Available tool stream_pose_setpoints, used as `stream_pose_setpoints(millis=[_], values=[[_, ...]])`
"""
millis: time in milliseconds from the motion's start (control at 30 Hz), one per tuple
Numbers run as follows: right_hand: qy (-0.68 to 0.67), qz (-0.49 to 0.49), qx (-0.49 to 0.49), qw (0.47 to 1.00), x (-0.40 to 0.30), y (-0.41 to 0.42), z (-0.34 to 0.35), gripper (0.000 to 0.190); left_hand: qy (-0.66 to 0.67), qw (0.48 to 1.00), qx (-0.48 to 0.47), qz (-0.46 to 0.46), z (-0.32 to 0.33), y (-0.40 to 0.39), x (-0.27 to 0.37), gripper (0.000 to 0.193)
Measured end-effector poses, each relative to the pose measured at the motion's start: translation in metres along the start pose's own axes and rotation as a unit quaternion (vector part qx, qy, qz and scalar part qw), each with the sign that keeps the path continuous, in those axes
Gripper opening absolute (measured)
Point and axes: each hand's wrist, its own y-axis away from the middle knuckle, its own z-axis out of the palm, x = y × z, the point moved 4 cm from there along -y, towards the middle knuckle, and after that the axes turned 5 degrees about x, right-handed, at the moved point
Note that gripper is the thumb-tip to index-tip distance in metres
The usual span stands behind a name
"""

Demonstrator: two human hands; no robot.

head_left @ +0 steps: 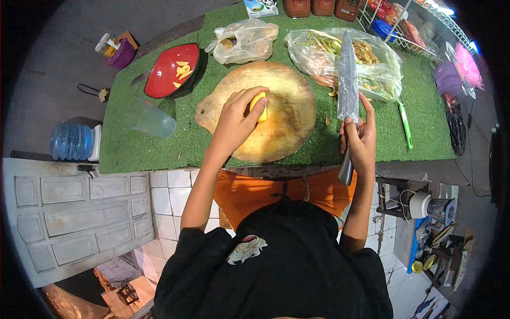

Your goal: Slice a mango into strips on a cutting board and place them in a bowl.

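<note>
My left hand point(243, 113) grips a piece of yellow food point(261, 108), perhaps peeled potato, on the round wooden cutting board point(283, 135). To the right of the board, my right hand point(360, 135) holds a large kitchen knife point(348, 79) by its handle, the blade pointing away from me over the edge of a clear plastic bag point(382, 79) of peelings and green scraps. A red bowl with a black outside point(165, 71) stands left of the board with several pale yellow slices point(183, 71) in it. Part of the yellow piece is hidden by my fingers.
Behind the board lies a tied plastic bag point(255, 40). A clear plastic cup point(153, 119) lies at the left, near a knife blade point(140, 78) by the bowl. A green-handled tool point(405, 125) lies at the right. Red-brown containers point(297, 8) and a white wire rack point(394, 32) stand at the back.
</note>
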Motion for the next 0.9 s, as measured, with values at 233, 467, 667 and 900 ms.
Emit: stream_pose_setpoints(millis=[233, 467, 667, 900], values=[[0.017, 0.004, -0.004, 1.000, 0.000, -0.001, 0.000, 0.057, 0.010, 0.998, -0.033, 0.060, -0.001, 0.006, -0.009, 0.037], [0.067, 0.014, -0.015, 0.998, -0.003, -0.001, 0.008, 0.056, -0.030, 0.995, -0.051, 0.084, 0.000, 0.005, -0.005, 0.037], [0.125, -0.004, -0.008, 0.992, -0.017, 0.011, 0.038, 0.049, -0.059, 0.995, -0.002, 0.075, 0.004, 0.012, -0.006, 0.036], [0.306, -0.122, -0.131, 0.935, -0.065, 0.045, 0.086, 0.043, -0.103, 0.990, 0.055, 0.080, 0.011, 0.017, -0.001, 0.039]])
